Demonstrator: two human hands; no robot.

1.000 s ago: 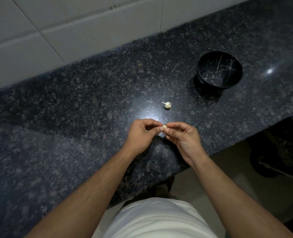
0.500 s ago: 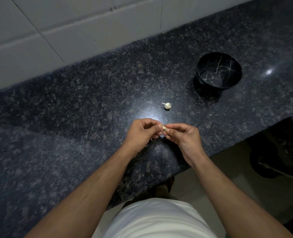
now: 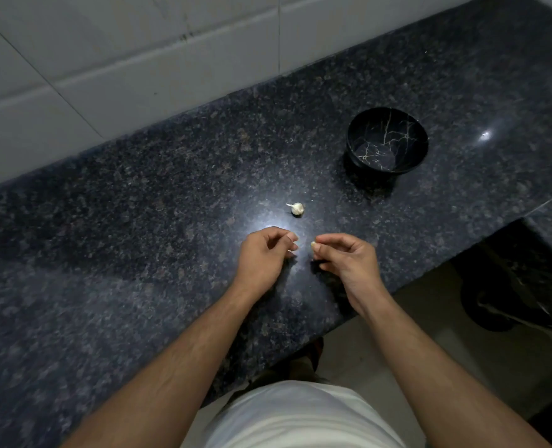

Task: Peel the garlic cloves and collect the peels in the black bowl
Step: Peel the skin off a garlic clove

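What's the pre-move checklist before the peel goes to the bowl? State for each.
1. Clove held: right hand pinches a small garlic clove at its fingertips. Ok.
2. Peel in left hand: fingers curled, a pale bit near the tips; peel or nail, cannot tell.
3. Hands separated: gap between them over the counter. Ok.
4. Black bowl upright and unobstructed, far right of the hands. Ok.
5. Bowl contents: no peels seen inside. Not ok.
6. Garlic bulb rests on the counter, apart from both hands. Ok.
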